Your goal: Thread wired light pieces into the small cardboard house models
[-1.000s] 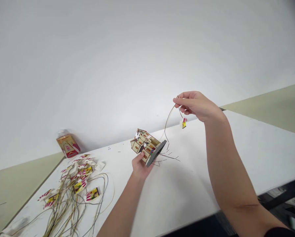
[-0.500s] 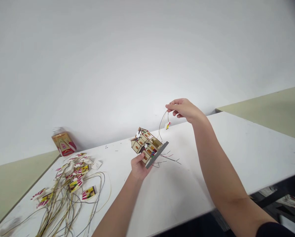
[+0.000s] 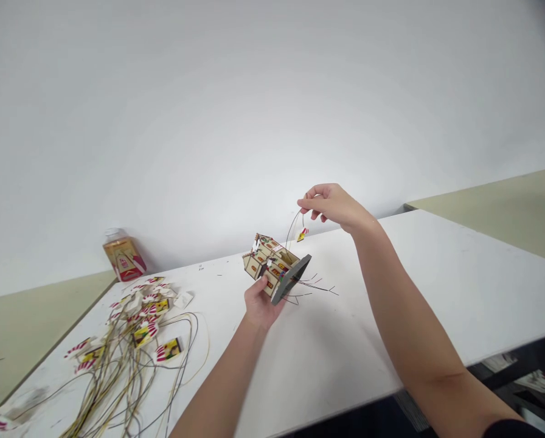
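Note:
My left hand [image 3: 261, 304] is closed around a small model house [image 3: 270, 261], tilted in the air above the table. The house has cream walls, orange windows and a grey base [image 3: 291, 280]. Thin wires [image 3: 318, 286] stick out from under that base. Up and to the right, my right hand [image 3: 325, 204] pinches a thin wire [image 3: 288, 228], which runs down to the house. A small red, white and yellow piece [image 3: 302, 234] dangles below my right fingers on the wire's end.
On the left of the white table [image 3: 336, 359] lies a pile of striped, wired pieces [image 3: 145, 331], their long wires [image 3: 112, 389] trailing toward me. A bottle with a red and gold label [image 3: 124, 258] stands at the back left against the wall [image 3: 236, 109].
My right hand has moved slightly left, bringing the wire and dangling piece along. The house has turned a little, so more of the base's underside shows. The view has shifted slightly.

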A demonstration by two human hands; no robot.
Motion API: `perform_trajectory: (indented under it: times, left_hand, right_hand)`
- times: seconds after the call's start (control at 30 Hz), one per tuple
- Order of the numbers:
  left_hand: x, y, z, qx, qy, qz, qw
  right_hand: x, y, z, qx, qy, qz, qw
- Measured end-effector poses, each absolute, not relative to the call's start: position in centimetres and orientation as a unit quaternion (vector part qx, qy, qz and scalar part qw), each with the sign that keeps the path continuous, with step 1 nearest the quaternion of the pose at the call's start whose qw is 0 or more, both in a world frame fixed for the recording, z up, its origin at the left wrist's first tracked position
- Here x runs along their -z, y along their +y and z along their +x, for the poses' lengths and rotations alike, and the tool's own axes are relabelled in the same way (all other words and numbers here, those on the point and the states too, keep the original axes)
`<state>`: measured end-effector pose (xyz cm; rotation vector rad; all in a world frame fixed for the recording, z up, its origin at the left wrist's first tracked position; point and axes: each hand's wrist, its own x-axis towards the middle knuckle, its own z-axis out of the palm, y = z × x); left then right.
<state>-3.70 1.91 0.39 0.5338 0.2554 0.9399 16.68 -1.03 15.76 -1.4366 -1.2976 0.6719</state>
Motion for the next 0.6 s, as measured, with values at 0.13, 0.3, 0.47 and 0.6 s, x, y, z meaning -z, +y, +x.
perform_trajectory:
  times: [0.13, 0.3, 0.47, 0.6]
  left_hand:
    - [-0.4, 2.1, -3.5, -0.485, 0.158, 0.223, 0.831]
    - [-0.4, 2.2, -3.4, -0.512, 0.175, 0.217, 0.813]
    - [-0.7, 2.3, -3.5, -0.517, 0.167, 0.238, 0.805]
    - [-1.0, 2.4, -3.5, -0.529, 0.184, 0.252, 0.79]
  right_hand:
    - [-15.9, -1.3, 15.9, -0.303, -0.588, -0.589, 0.465]
    - [-16.0, -1.7, 14.6, -0.336, -0.637, -0.552, 0.42]
    - [-15.6, -1.1, 14.0, -0.311, -0.652, -0.583, 0.372]
    - [-15.6, -1.0, 14.2, -0.265, -0.633, -0.619, 0.382]
